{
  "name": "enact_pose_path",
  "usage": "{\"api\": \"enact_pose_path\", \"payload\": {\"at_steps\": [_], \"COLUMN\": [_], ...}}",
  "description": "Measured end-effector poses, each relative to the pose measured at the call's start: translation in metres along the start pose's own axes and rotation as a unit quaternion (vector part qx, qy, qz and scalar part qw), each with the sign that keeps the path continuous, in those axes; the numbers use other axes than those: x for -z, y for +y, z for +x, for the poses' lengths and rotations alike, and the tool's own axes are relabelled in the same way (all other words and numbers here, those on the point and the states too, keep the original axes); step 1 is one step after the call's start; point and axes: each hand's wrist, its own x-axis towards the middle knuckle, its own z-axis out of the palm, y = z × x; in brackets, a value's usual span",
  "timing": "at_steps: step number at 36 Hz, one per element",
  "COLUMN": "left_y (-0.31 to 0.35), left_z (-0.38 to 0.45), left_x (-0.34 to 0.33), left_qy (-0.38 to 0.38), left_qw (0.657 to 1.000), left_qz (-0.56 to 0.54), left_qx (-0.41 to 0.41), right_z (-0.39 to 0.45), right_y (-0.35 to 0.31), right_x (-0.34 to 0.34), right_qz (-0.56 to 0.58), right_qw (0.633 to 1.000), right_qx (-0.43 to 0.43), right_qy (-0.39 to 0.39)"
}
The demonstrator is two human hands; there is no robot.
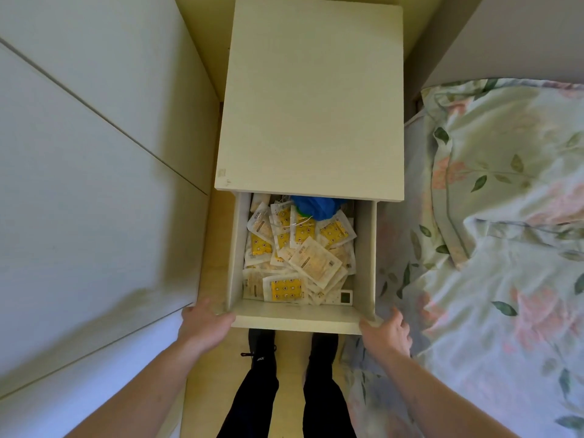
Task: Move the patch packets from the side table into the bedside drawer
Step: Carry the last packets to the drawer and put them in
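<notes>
Gripping the open drawer [294, 320] front corners, left hand [203, 324] and right hand [387, 330] fingers curled, packets [297, 260] inside

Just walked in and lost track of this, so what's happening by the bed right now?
A person stands at the bedside table with its drawer pulled open. The left hand and right hand are at the drawer's two front corners, neither holding a packet. The drawer is full of patch packets, with a blue bag at the back. The tabletop carries no packets, so the moving looks done; closing the drawer probably comes next.
</notes>
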Motion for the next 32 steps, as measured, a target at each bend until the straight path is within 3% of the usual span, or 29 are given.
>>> {"api": "enact_pose_path", "payload": {"at_steps": [3,7,12,25,32], "left_y": [0.007,0.017,0.018,0.074,0.126], "left_z": [-0.002,0.004,0.011,0.016,0.018], "left_x": [-0.003,0.0,0.009,0.013,0.028], "left_qy": [-0.034,-0.064,-0.089,0.028,-0.008], "left_qw": [0.995,0.966,0.936,0.902,0.885], "left_qz": [-0.075,-0.224,-0.316,-0.429,-0.46], "left_qx": [0.055,0.109,0.127,0.039,-0.064], "right_z": [0.003,0.01,0.014,0.034,0.03], "right_y": [0.003,-0.002,-0.008,-0.059,-0.107], "right_x": [0.001,0.004,0.008,0.032,0.057], "right_qz": [0.134,0.297,0.365,0.474,0.498], "right_qw": [0.983,0.938,0.911,0.87,0.858], "right_qx": [-0.094,-0.146,-0.152,-0.077,-0.006], "right_qy": [-0.081,-0.101,-0.116,-0.116,-0.122]}}
